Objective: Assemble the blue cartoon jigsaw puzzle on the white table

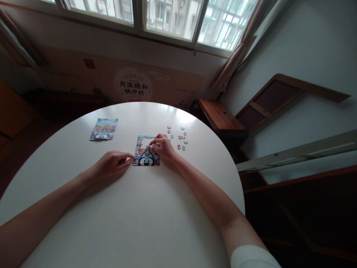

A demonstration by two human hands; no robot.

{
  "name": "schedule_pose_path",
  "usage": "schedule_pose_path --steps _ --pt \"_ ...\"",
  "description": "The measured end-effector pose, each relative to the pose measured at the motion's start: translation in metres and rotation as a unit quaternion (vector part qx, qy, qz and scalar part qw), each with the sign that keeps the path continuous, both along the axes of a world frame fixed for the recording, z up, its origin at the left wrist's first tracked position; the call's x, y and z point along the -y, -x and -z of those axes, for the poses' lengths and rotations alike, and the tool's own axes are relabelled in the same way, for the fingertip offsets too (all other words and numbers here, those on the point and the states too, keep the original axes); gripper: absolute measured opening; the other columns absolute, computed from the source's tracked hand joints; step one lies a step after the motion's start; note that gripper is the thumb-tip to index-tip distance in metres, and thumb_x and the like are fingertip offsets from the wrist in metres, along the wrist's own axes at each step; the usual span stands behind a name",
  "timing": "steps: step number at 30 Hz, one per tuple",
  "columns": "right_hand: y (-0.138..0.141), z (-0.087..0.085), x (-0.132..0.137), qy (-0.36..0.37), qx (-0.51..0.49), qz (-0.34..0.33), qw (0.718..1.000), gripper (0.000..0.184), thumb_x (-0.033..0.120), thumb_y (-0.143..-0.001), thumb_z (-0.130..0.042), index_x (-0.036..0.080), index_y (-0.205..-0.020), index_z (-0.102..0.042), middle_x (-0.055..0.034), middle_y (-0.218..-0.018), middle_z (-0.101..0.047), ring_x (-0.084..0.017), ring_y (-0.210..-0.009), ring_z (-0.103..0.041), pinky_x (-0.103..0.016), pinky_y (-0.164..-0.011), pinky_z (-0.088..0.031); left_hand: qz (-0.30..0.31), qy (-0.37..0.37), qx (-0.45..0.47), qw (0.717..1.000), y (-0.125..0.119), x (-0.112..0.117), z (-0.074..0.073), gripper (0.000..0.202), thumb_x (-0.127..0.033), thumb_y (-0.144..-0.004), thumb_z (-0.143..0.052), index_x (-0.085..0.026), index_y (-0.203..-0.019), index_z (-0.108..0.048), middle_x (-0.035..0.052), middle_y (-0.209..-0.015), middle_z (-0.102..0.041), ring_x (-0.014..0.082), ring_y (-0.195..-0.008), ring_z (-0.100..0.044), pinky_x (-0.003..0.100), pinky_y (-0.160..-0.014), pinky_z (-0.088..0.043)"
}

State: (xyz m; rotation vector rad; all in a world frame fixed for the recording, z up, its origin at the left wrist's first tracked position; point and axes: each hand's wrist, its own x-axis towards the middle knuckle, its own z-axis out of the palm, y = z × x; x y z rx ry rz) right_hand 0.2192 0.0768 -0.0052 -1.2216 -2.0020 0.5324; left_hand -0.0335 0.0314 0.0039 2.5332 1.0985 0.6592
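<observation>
A small square jigsaw puzzle (147, 160) lies on the table, with a blue cartoon face along its near side and a pale unfilled patch toward the far side. My right hand (164, 146) is over the puzzle's right part, thumb and forefinger pinched at the unfilled patch on what looks like a puzzle piece, mostly hidden by the fingers. My left hand (115, 162) rests at the puzzle's left edge. Its forefinger reaches out to touch that edge, while the other fingers are loosely bent. Several loose puzzle pieces (183, 148) are scattered right of my right hand.
A printed packet (103, 129) with a similar picture lies at the far left of the round white table (134, 219). Beyond the table's right edge stands a wooden bench (220, 115). A banner with printed characters (164, 80) hangs below the windows.
</observation>
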Motion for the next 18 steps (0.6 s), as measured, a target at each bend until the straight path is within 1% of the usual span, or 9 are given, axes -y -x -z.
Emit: schedule_pose_path --steps 8,18 --pt "-0.0019 0.001 0.0001 -0.018 0.008 -0.037 0.999 0.024 0.007 -0.079 -0.06 0.023 -0.079 -0.077 -0.0035 -0.086 -0.058 -0.018 -0.091 -0.048 -0.033 -0.089 -0.04 0.004 0.007 0.022 1.0 0.0001 0.0005 -0.0007 0.029 -0.036 -0.086 -0.053 -0.017 -0.093 -0.074 -0.0008 -0.056 -0.059 0.0085 -0.051 -0.046 0.018 -0.054 -0.036" --pt "-0.0023 0.0041 -0.0021 -0.018 0.016 -0.035 0.999 0.022 0.009 -0.08 -0.061 0.024 -0.08 -0.077 -0.0038 -0.086 -0.058 -0.018 -0.092 -0.047 -0.034 -0.089 -0.04 0.001 0.01 0.023 1.0 -0.0004 0.0012 -0.002 0.03 -0.038 -0.086 -0.053 -0.017 -0.093 -0.074 -0.0006 -0.057 -0.059 0.0087 -0.051 -0.046 0.018 -0.054 -0.036"
